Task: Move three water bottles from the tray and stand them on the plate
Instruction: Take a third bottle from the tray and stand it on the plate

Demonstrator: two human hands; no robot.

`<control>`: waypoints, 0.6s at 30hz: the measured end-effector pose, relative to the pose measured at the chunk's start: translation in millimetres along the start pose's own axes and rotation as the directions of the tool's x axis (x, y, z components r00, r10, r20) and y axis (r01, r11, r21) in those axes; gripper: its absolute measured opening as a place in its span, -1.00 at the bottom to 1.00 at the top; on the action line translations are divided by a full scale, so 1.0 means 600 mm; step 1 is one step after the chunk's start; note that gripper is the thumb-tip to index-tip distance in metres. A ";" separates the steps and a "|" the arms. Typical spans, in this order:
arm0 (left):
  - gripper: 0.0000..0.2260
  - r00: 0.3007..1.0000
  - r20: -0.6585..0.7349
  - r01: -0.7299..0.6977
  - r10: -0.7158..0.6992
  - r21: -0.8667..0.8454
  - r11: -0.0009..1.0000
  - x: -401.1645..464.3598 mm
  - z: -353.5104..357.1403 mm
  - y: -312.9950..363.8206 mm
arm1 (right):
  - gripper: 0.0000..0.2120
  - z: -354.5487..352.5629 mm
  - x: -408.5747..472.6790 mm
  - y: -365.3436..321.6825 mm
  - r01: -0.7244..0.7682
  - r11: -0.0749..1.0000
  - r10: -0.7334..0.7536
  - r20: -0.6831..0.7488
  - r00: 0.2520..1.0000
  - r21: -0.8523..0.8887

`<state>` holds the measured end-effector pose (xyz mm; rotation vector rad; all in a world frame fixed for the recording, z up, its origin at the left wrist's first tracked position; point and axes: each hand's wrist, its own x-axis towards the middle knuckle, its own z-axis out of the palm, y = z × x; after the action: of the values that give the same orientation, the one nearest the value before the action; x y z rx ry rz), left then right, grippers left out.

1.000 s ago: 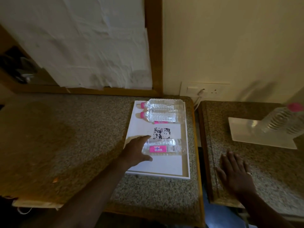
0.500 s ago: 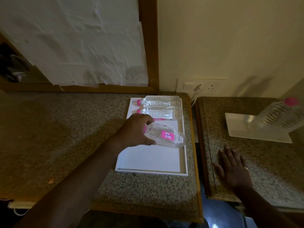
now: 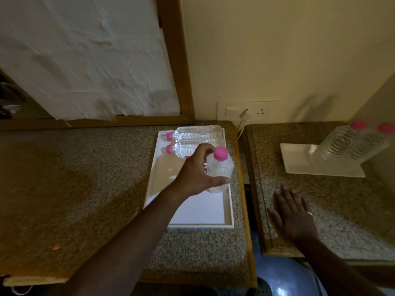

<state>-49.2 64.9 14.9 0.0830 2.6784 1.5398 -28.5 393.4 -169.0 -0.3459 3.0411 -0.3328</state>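
A white tray [image 3: 201, 225] lies on the left granite counter. Two clear water bottles with pink caps, one [image 3: 196, 133] behind the other [image 3: 183, 150], lie on their sides at its far end. My left hand [image 3: 196, 174] grips a third bottle [image 3: 221, 165], held upright above the tray's right side with its cap up. The white square plate [image 3: 299, 161] sits on the right counter with a bottle [image 3: 337, 144] standing on it. A second pink cap [image 3: 385, 128] shows beside it; I cannot tell whether that is a bottle or a reflection. My right hand [image 3: 295, 214] rests flat on the right counter, empty.
A narrow gap [image 3: 245, 189] separates the two counters. A wall socket [image 3: 248, 111] with a plugged cable sits behind the gap. A wooden frame [image 3: 181, 82] with a white sheet stands behind the left counter. A wall borders the plate's right side.
My left hand closed on the nearest lying bottle, lifted it off the tray and turned it upright, moving right. The right hand stayed flat on the counter.
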 end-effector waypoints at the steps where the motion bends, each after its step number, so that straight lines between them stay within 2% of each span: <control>1: -0.28 1.000 0.005 0.014 -0.014 0.001 1.000 0.001 0.006 0.000 | -0.32 -0.001 -0.001 0.000 -0.003 1.000 0.003 0.003 1.000 0.003; 4: -0.17 0.997 0.017 0.075 -0.075 0.033 0.997 0.010 0.013 -0.004 | -0.30 -0.007 0.000 -0.008 0.004 1.000 -0.004 0.014 1.000 0.018; 9: -0.32 0.999 -0.004 0.038 -0.038 0.176 0.984 0.022 0.010 -0.009 | -0.23 -0.019 -0.003 0.001 -0.051 0.993 0.050 0.019 0.999 0.108; 13: -0.31 0.999 -0.034 0.025 -0.019 0.190 0.982 0.024 0.004 0.012 | -0.23 -0.028 -0.009 0.033 -0.116 0.991 0.114 0.023 0.993 0.067; 18: -0.35 0.997 -0.036 -0.063 0.069 0.139 0.988 0.054 0.023 0.091 | -0.21 -0.046 -0.009 0.084 -0.164 0.986 0.163 0.022 0.986 0.026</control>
<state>-79.4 106.5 54.5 0.1490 2.8386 1.3854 -36.2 448.3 -152.8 -0.0963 3.0154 -0.3586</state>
